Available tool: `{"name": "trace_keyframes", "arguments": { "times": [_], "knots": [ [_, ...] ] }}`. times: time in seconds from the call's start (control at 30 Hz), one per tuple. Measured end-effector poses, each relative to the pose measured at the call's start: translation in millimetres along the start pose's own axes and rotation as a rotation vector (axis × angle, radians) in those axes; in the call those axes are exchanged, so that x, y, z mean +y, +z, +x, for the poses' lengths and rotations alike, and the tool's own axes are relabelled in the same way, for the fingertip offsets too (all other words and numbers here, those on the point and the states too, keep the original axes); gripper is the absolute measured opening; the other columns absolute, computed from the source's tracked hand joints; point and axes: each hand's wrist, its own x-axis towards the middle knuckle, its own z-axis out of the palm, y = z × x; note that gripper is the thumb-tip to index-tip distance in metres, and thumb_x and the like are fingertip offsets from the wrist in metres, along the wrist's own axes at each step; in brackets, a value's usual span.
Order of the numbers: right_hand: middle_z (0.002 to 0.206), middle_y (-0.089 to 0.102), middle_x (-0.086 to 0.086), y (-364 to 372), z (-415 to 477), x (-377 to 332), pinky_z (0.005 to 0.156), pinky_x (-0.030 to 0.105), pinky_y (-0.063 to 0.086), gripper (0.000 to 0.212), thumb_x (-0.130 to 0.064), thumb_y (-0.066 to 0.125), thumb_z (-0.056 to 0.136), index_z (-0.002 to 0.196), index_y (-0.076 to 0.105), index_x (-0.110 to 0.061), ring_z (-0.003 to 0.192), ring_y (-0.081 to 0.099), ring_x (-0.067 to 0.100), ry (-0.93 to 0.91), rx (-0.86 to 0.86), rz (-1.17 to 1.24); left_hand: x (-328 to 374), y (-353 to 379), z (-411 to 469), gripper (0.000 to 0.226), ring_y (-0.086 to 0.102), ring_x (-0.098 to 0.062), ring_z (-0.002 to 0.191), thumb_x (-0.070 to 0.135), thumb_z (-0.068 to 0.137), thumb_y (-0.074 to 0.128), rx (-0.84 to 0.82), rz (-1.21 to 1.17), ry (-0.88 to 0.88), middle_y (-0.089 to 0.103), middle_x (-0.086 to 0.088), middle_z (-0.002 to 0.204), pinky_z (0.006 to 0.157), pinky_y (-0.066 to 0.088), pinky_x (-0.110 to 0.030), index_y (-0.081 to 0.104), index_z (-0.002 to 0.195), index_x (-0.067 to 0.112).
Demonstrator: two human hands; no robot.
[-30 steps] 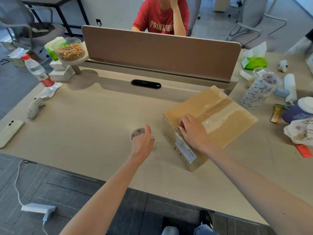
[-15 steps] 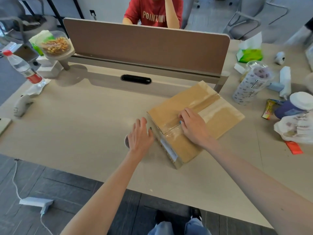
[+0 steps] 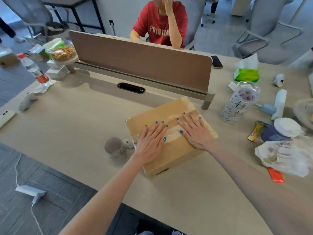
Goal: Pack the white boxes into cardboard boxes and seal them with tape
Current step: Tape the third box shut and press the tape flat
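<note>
Pressing flat, fingers spread, the left hand [image 3: 150,143] and right hand [image 3: 194,131] smoothed tape [image 3: 171,131] on the box [image 3: 169,160] mid-desk [image 3: 71,126]; uneven pressure risked trapped wrinkles.

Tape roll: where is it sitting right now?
In the head view, the tape roll stands on the desk just left of the cardboard box, near the left hand, which lies flat on the box's taped top.

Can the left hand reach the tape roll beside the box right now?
Probably yes. The left hand lies flat on the cardboard box near its left edge, and the tape roll stands on the table just left of it, uncovered, with only a small white object between.
</note>
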Motion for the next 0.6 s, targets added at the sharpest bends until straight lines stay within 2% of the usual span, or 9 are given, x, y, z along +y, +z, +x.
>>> {"name": "trace_keyframes", "arguments": {
  "times": [0.17,0.3,0.43,0.6],
  "knots": [
    [0.162,-0.007,-0.005,4,-5,3,0.12,0.043,-0.006,0.069,-0.057,-0.012,0.086,0.152,-0.001,-0.041,0.149,-0.011,0.019,-0.011,0.046,0.065,-1,-1,3,0.054,-0.007,-0.006,0.147,0.04,0.1,0.006,-0.071,0.041,-0.03,-0.002,0.017,0.16,0.12,0.002,-0.046,0.009,0.154,0.035],
    [0.162,-0.008,-0.004,9,-7,-5,0.12,0.044,-0.007,0.055,-0.051,0.006,0.099,0.153,0.0,-0.04,0.149,-0.012,0.021,0.041,0.07,0.12,-10,-14,10,0.051,-0.011,-0.003,0.147,0.041,0.101,0.007,-0.162,0.074,-0.006,-0.004,0.022,0.159,0.119,-0.005,-0.05,0.005,0.152,0.042],
    [0.162,-0.01,-0.002,12,-13,-15,0.12,0.046,-0.006,0.054,-0.048,0.012,0.101,0.154,0.002,-0.037,0.149,-0.012,0.023,0.094,0.068,0.128,-15,-23,15,0.051,-0.01,-0.005,0.147,0.038,0.1,0.009,-0.214,0.088,-0.016,0.001,0.023,0.159,0.118,-0.008,-0.053,0.013,0.151,0.043],
    [0.163,-0.007,0.0,21,-28,-40,0.119,0.048,-0.006,0.055,-0.046,0.016,0.101,0.154,0.004,-0.036,0.149,-0.01,0.025,0.201,0.102,0.179,-7,-25,13,0.062,-0.008,-0.006,0.148,0.045,0.092,-0.004,-0.192,0.071,-0.054,0.005,0.022,0.159,0.118,-0.009,-0.052,0.019,0.149,0.042]
  ]
}}
